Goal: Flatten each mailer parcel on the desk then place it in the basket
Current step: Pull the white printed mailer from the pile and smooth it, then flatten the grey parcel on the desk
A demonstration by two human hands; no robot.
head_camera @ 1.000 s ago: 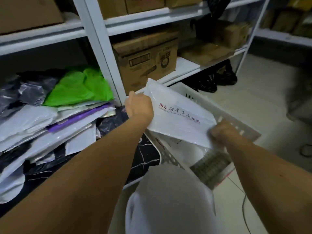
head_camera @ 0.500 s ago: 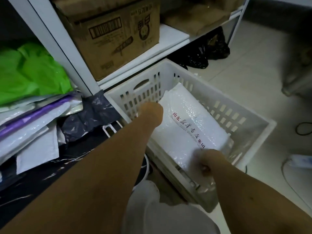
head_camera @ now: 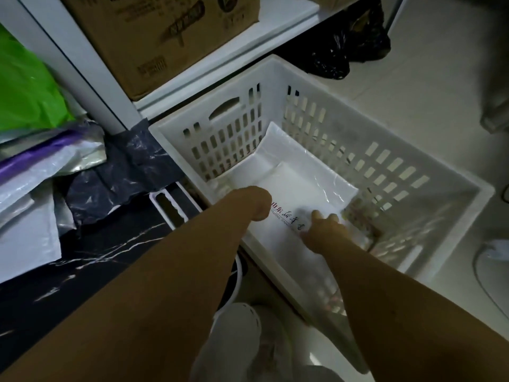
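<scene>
In the head view, the flat white plastic mailer parcel with red printed characters lies inside the white slatted plastic basket at the centre of the frame, on top of another white mailer whose far corner rides up against the basket's back wall. The left hand rests at the parcel's near left edge with its fingers curled under; whether they pinch the edge I cannot tell. The right hand lies on the parcel's near right part with its fingers laid fairly straight, pressing rather than gripping. The likely trouble is that the parcel settles crooked: the mailer beneath sits unevenly, so a one-sided release could let the top one slide toward the right wall or spring up again if air is trapped in it. At the left of the frame, the heap of white, purple and green mailers waits on the dark marbled desk, close to its edge, where a withdrawing forearm might brush them off.
</scene>
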